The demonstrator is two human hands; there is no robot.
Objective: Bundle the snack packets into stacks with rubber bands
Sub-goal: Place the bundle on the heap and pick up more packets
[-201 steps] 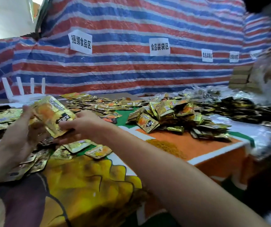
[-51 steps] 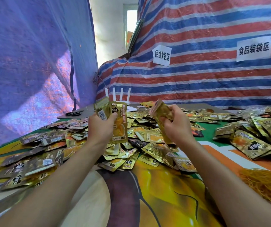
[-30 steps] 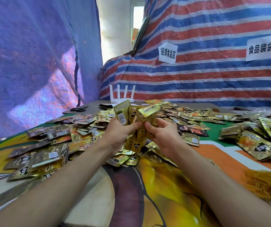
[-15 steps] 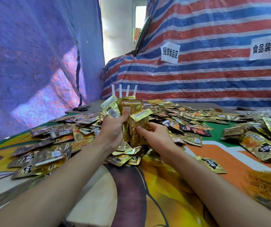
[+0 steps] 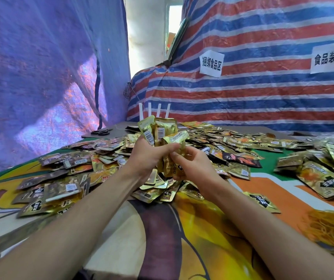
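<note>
1. Upright at frame centre, above the loose heap: stack of snack packets [image 5: 163,136], edges uneven, no band visible around it.
2. Gripped low by the left hand [image 5: 146,158], fingers [image 5: 168,147] curled round its front; front packet pinched by the right hand [image 5: 195,165], thumb and fingers closed on the lower half.
3. Both forearms reaching in from the bottom edge, meeting at centre, wrists raised off the counter [image 5: 182,249].
4. Judged early in the task: loose packets [image 5: 65,178] spread across left, centre and right; no finished bundle discernible.
5. Heaped at lower right, well apart from both hands: rubber bands [image 5: 331,231]; squaring and banding left to do.
</note>
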